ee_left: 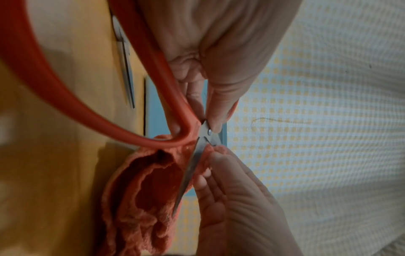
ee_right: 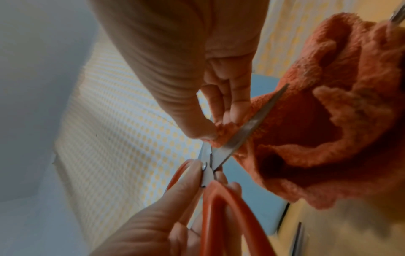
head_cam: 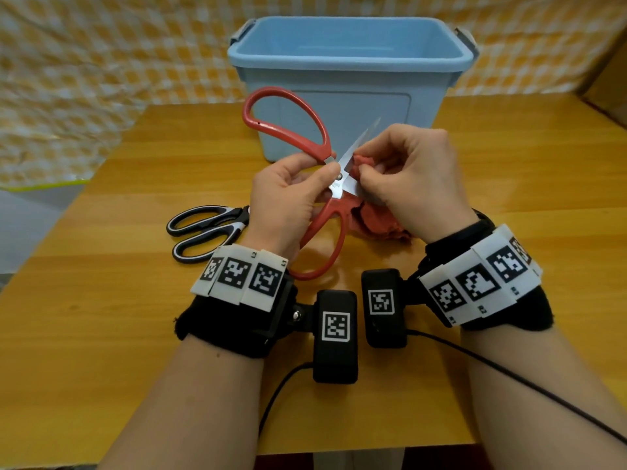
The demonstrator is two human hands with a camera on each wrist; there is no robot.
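Wooden worktop (head_cam: 135, 317), yellow-orange, grain running left to right. Blue plastic bin (head_cam: 339, 106) stands at far centre, open top, latch handles at both ends. Black-and-white scissors (head_cam: 207, 228) lie flat left of centre, handles pointing near-left, blades hidden. Red cloth (head_cam: 376, 222) bunched right of centre, its lower folds seemingly resting on the surface. Black cable (head_cam: 509, 368) trails across the near-right part.
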